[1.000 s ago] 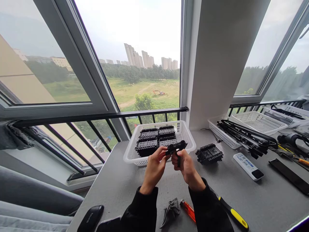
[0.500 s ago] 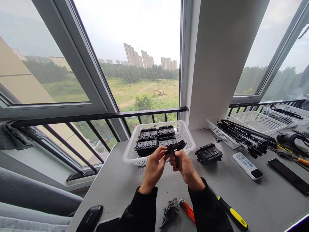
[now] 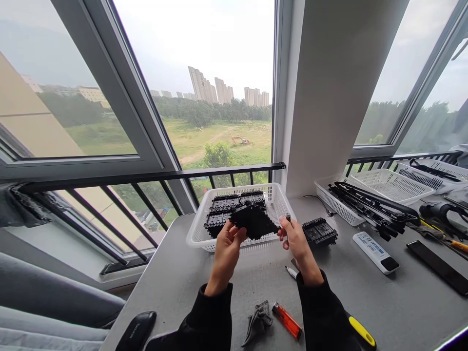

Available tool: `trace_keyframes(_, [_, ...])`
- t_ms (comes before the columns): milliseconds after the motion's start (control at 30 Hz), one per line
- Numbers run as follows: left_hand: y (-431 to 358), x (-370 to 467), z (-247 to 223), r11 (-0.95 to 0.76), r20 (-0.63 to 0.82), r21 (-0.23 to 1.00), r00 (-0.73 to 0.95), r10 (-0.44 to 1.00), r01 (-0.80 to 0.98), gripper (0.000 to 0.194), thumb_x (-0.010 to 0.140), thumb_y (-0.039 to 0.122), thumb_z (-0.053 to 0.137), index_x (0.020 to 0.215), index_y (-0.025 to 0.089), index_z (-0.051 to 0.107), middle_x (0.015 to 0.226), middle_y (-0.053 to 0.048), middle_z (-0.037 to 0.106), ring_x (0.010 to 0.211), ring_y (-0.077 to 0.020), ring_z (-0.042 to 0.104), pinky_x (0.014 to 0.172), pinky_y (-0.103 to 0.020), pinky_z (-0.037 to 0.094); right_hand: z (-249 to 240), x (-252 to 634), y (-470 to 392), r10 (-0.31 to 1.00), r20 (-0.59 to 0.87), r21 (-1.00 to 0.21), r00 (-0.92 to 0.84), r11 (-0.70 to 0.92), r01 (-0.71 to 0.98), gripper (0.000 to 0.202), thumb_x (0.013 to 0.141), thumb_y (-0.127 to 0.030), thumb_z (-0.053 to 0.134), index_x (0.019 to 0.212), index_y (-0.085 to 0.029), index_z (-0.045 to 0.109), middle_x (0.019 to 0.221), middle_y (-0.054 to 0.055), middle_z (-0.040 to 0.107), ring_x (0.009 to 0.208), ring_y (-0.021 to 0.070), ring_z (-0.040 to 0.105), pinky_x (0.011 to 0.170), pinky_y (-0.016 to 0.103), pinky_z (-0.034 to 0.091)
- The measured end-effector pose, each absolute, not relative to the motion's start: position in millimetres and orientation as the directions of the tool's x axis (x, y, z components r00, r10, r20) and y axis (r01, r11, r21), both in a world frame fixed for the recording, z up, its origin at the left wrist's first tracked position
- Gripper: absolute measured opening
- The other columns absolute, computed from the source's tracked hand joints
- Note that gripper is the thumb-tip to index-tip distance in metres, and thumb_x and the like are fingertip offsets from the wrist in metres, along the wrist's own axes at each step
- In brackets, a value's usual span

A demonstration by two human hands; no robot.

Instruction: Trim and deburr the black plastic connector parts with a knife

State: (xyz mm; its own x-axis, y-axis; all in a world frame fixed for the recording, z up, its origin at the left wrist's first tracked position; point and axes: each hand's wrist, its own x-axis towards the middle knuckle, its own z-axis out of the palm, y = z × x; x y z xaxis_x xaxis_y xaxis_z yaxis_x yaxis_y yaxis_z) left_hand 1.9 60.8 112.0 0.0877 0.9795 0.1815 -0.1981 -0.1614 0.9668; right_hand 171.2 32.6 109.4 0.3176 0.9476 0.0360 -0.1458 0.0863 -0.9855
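My left hand [image 3: 227,246] pinches a flat black plastic part [image 3: 255,222] by its left side. The part has toothed edges, and its broad dark face is tilted toward me above the basket's near rim. My right hand [image 3: 295,243] is closed around a slim dark tool [image 3: 288,217]; only its short end shows above the fingers, so its kind is unclear. The right fingertips are at the part's right corner; whether they touch it I cannot tell. Behind, similar black parts [image 3: 221,217] lie stacked in a white plastic basket [image 3: 195,236]. Another black part [image 3: 320,231] rests right of my right hand.
On the table lie a white-capped pen [image 3: 291,272], a grey rag [image 3: 258,321], an orange lighter [image 3: 287,321], a yellow-black handle [image 3: 361,331] and a black case [image 3: 137,331]. To the right are a white device [image 3: 375,251], a phone [image 3: 437,265] and a basket of black strips [image 3: 340,207].
The black part has turned from nearly edge-on to show its broad face. My right hand has shifted right, away from the part's middle, and the pen has come into view.
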Motion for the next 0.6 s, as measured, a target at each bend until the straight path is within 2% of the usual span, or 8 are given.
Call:
trace_keyframes(100, [56, 4, 115, -0.154, 0.21, 0.936, 0.152, 0.966, -0.317, 0.046, 0.073, 0.049, 0.074, 0.105, 0.02, 0.059, 0.11, -0.011, 0.071, 0.106, -0.0259, 0.065, 0.09, -0.036, 0.051, 113, 167, 30, 0.989, -0.108, -0.944, 0.103, -0.07, -0.321, 0.045, 0.074, -0.063, 0.061, 0.08, -0.02, 0.051, 0.068, 0.003, 0.06, 0.057, 0.0157, 0.057, 0.037, 0.021, 0.037])
trace_keyframes(167, [53, 6, 118, -0.158, 0.236, 0.918, 0.18, 0.955, -0.363, 0.043, 0.072, 0.048, 0.075, 0.101, 0.02, 0.06, 0.113, -0.012, 0.07, 0.112, -0.0271, 0.062, 0.097, -0.038, 0.048, 117, 162, 27, 0.992, -0.119, -0.919, 0.032, -0.098, -0.383, 0.044, 0.073, -0.061, 0.064, 0.083, -0.02, 0.049, 0.072, 0.003, 0.061, 0.061, 0.0168, 0.06, 0.041, 0.023, 0.045])
trace_keyframes(233, [51, 7, 120, -0.173, 0.252, 0.911, 0.175, 0.952, -0.374, 0.045, 0.07, 0.048, 0.077, 0.102, 0.02, 0.062, 0.121, -0.013, 0.067, 0.118, -0.0292, 0.059, 0.099, -0.039, 0.048, 119, 159, 25, 0.994, -0.102, -0.904, 0.036, -0.077, -0.421, 0.043, 0.069, -0.053, 0.071, 0.082, -0.022, 0.046, 0.071, -0.001, 0.055, 0.061, 0.0153, 0.057, 0.044, 0.025, 0.048])
trace_keyframes(333, [51, 8, 121, -0.151, 0.218, 0.921, 0.155, 0.963, -0.36, 0.063, 0.065, 0.05, 0.079, 0.117, 0.02, 0.059, 0.128, -0.015, 0.063, 0.116, -0.0315, 0.06, 0.092, -0.04, 0.053, 116, 157, 27, 0.987, -0.036, -0.901, 0.159, 0.036, -0.432, 0.044, 0.062, -0.039, 0.076, 0.077, -0.024, 0.037, 0.068, -0.006, 0.043, 0.059, 0.0112, 0.047, 0.047, 0.023, 0.045])
trace_keyframes(400, [53, 8, 122, -0.082, 0.136, 0.937, 0.139, 0.981, -0.34, 0.071, 0.063, 0.051, 0.079, 0.123, 0.02, 0.056, 0.12, -0.014, 0.066, 0.105, -0.0296, 0.066, 0.084, -0.039, 0.057, 113, 159, 31, 0.952, 0.045, -0.916, 0.304, 0.161, -0.368, 0.042, 0.063, -0.036, 0.074, 0.075, -0.024, 0.036, 0.07, -0.006, 0.041, 0.061, 0.0103, 0.043, 0.054, 0.023, 0.044])
trace_keyframes(500, [54, 7, 122, 0.055, -0.017, 0.937, 0.112, 0.994, -0.344, 0.067, 0.071, 0.058, 0.07, 0.123, 0.017, 0.056, 0.102, -0.011, 0.07, 0.087, -0.0249, 0.07, 0.072, -0.039, 0.06, 107, 165, 36, 0.853, 0.174, -0.931, 0.493, 0.305, -0.199, 0.036, 0.067, -0.037, 0.07, 0.073, -0.023, 0.037, 0.074, -0.004, 0.042, 0.067, 0.0109, 0.044, 0.065, 0.025, 0.042])
trace_keyframes(600, [55, 5, 121, 0.11, -0.065, 0.929, 0.136, 0.989, -0.354, 0.067, 0.075, 0.061, 0.064, 0.122, 0.014, 0.057, 0.09, -0.008, 0.069, 0.079, -0.0219, 0.069, 0.07, -0.041, 0.062, 103, 172, 39, 0.795, 0.232, -0.94, 0.56, 0.331, -0.081, 0.033, 0.071, -0.037, 0.068, 0.074, -0.022, 0.038, 0.074, -0.004, 0.041, 0.067, 0.0112, 0.042, 0.067, 0.026, 0.039])
